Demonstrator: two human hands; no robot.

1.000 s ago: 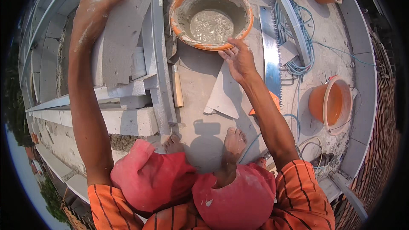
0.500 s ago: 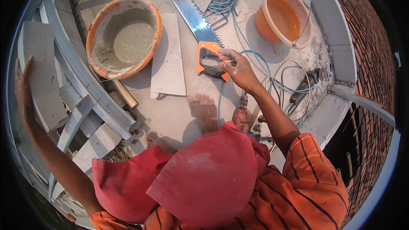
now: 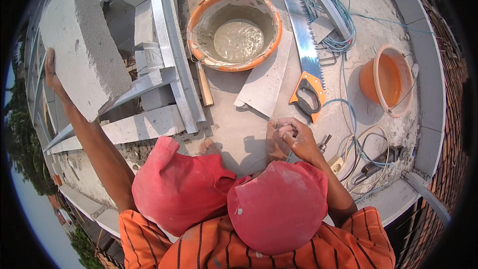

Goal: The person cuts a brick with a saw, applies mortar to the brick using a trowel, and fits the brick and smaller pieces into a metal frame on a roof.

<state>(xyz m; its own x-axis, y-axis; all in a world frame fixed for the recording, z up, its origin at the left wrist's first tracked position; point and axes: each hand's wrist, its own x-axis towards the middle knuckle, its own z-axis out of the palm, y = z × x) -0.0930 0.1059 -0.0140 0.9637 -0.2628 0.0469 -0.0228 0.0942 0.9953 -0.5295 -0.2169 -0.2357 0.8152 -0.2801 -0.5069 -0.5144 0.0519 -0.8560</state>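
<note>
The left hand [image 3: 54, 77] clasps the outer left edge of a grey block [image 3: 82, 45], most of its fingers hidden behind it; the block is tilted at the far left, its lower end in front of the forearm. The right hand [image 3: 301, 142] is over the right foot [image 3: 273, 144], near the knee, its fingers curled in and bunched against the thumb; whether they pinch anything small I cannot tell. Ahead of the knees stands a bucket [image 3: 234, 67] with wet mortar [image 3: 239, 41] in it, and a slab [image 3: 266, 85] lies flat just beside it. Right of the slab lies a saw [image 3: 304, 45], its orange and black handle toward the person, with coiled blue cable [image 3: 346, 45] near the blade. A second bucket [image 3: 369, 80] is farther right. A wooden handle [image 3: 204, 84] lies between the mortar bucket and a metal channel [image 3: 164, 20]
</note>
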